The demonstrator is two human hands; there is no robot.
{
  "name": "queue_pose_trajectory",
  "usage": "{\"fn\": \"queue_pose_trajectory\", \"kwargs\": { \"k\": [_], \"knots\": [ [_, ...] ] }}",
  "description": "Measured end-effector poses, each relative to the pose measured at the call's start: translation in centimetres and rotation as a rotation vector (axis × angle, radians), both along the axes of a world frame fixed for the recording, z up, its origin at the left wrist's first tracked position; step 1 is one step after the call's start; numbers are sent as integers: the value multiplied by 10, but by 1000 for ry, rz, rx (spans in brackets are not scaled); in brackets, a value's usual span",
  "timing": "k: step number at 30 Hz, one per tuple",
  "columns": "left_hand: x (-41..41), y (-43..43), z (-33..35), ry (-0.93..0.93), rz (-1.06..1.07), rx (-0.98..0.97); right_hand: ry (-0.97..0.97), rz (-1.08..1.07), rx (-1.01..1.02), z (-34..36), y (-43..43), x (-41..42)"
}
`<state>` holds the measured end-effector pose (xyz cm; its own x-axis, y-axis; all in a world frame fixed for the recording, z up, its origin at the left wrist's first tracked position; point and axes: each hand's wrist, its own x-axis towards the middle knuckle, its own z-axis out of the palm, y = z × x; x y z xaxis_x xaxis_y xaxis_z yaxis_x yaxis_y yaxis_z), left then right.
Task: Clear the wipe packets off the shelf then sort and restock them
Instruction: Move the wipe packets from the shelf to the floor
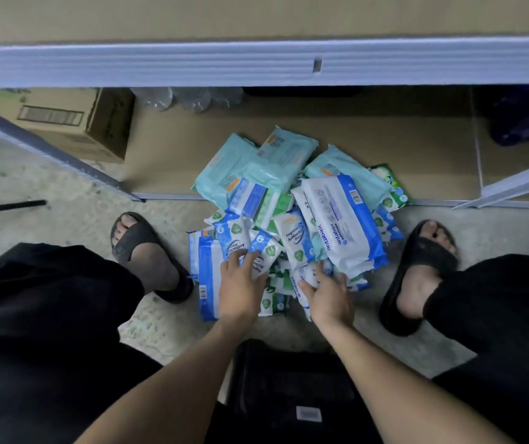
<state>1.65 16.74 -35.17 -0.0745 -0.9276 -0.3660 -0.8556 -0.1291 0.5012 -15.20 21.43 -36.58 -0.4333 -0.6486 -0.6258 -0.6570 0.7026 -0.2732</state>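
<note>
On the floor between the feet, spilling onto the cardboard-lined bottom shelf, the wipe packets are heaped in one loose pile. The left hand is laid on a small blue-and-white packet with the fingers spread on top; no closed grasp is seen. The right hand is pushed into the near edge of the pile, fingertips buried, so its hold cannot be told. The packets are judged soft, pliant and light, with a slick film that is likely to slide in a heap. The large white-and-blue packet and the teal packets are probably best taken across the width, thumb opposite fingers. The small ones can be pinched by a sealed end.
</note>
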Motion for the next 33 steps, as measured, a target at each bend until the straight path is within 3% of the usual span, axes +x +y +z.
{"fn": "queue_pose_trajectory", "kwargs": {
  "k": [14, 20, 33],
  "knots": [
    [-4, -5, 21, -32, -87, 98, -51, 109, 36, 35, 13, -1],
    [1, 3, 46, -113, -223, 112, -51, 186, -76, 78, 14, 0],
    [-9, -43, 185, -278, -557, -200, 119, 437, -433, 236, -34, -33]
  ]
}}
